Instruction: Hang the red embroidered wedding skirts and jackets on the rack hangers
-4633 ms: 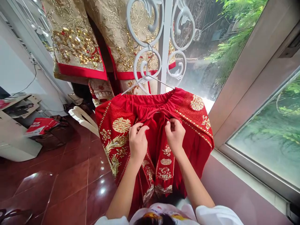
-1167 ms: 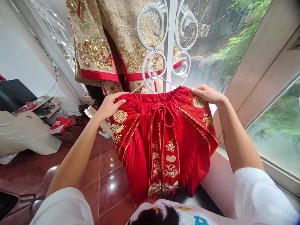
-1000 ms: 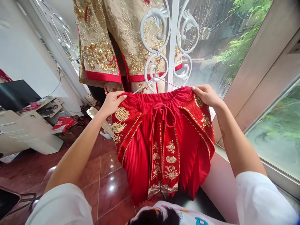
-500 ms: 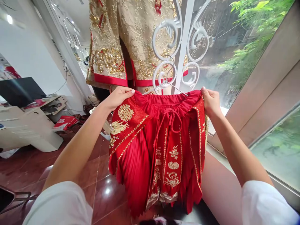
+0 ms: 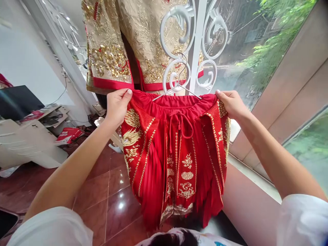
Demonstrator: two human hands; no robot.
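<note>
The person is holding up a red pleated skirt with gold stitching (image 5: 176, 153) in front of them. The left hand (image 5: 116, 106) is pinching the left top corner of the skirt's waistband, with the thumb on top and the fingers curling round the cloth. The right hand (image 5: 230, 104) is pinching the right top corner in much the same way. Both hands are closed tight on the cloth and are sitting well apart, so the waistband is stretching out between them. The skirt is hanging on a thin white wire hanger (image 5: 176, 91), and the hanger's hook is catching on a curl of the white metal stand with swirly loops (image 5: 196, 44) just behind it. A red drawstring tied in a bow (image 5: 179, 119) is dangling at the middle of the waistband. The bottom of the skirt is hanging free above the shiny red-brown tiled floor (image 5: 102, 191). Behind the stand, a gold beaded jacket with red edges (image 5: 112, 44) is hanging higher up. On the right, a big glass window (image 5: 256, 51) is showing green leaves outside. Far off to the left, a white counter (image 5: 23, 147) is carrying papers, a black screen (image 5: 17, 102) is standing near it, and a red booklet (image 5: 68, 135) is lying beside it. White sleeves are covering the person's upper arms.
</note>
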